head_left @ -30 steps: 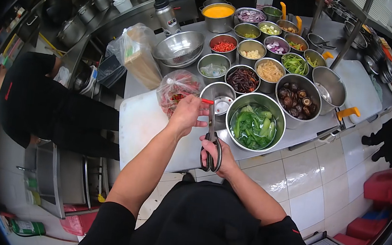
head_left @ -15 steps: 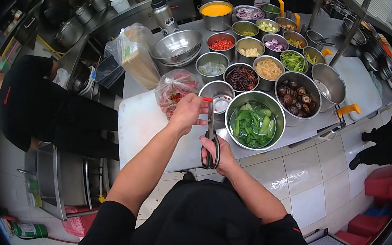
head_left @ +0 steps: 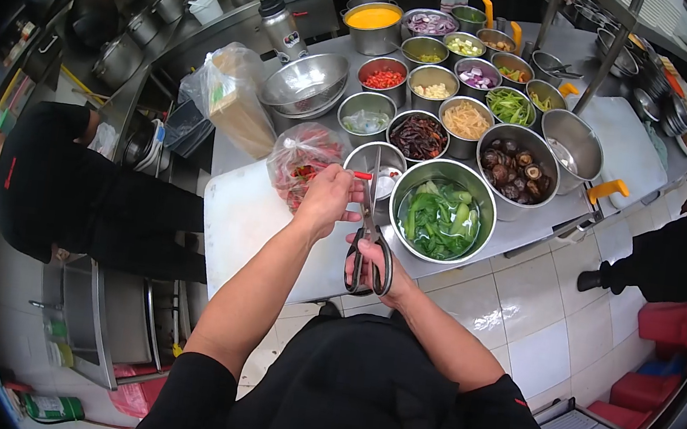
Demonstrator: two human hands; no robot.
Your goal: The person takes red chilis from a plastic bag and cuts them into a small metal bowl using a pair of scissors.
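My left hand pinches a red chili pepper, whose end pokes out to the right toward the scissor blades. In my right hand are scissors with dark handles, the blades spread a little and pointing away from me. Just beyond them stands a small metal pot with red pieces and something white inside. A clear plastic bag of red chilies lies beside my left hand. Right of the scissors, a metal pot holds leafy greens in water.
A white cutting board lies under my forearms. Several metal pots of cut vegetables, dried chilies and mushrooms crowd the table behind. Metal bowls and a bagged package stand left. One person stands left, another right.
The scissors have opened wider in my right hand. My left hand still holds the chili in nearly the same place. The person at right has shifted.
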